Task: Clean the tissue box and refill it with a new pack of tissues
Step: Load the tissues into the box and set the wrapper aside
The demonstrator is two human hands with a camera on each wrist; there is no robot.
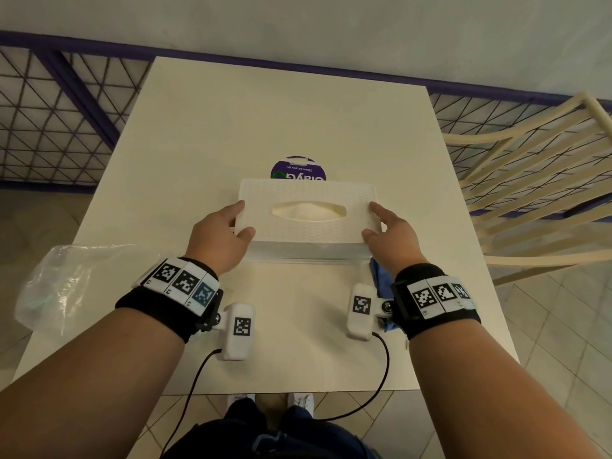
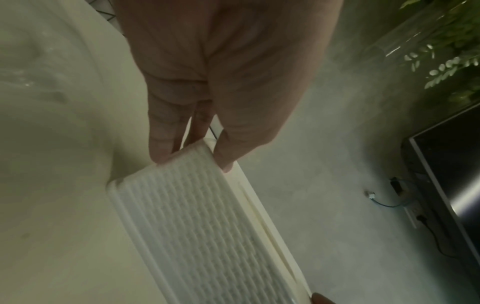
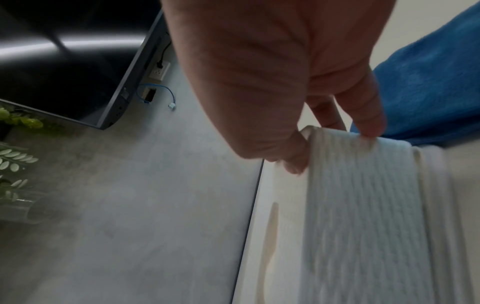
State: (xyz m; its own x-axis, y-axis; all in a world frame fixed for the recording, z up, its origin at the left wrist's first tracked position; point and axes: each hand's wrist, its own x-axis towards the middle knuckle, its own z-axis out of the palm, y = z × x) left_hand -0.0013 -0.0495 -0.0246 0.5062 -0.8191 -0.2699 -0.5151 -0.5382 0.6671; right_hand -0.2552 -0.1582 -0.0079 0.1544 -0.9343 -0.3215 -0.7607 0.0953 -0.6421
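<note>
One white tissue box (image 1: 308, 220) on the worktop (image 1: 265, 120), gripped at its ends between left hand (image 1: 220, 238) and right hand (image 1: 392, 235). Beyond the hands, one purple sticker (image 1: 298, 168) reading "Clean as you go".

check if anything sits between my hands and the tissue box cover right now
Nothing visible does. The left hand and right hand already grip opposite ends of the white woven-texture plastic tissue box cover. The blue cloth lies beside the right wrist, the clear plastic wrapper at the cream table's left edge.
</note>
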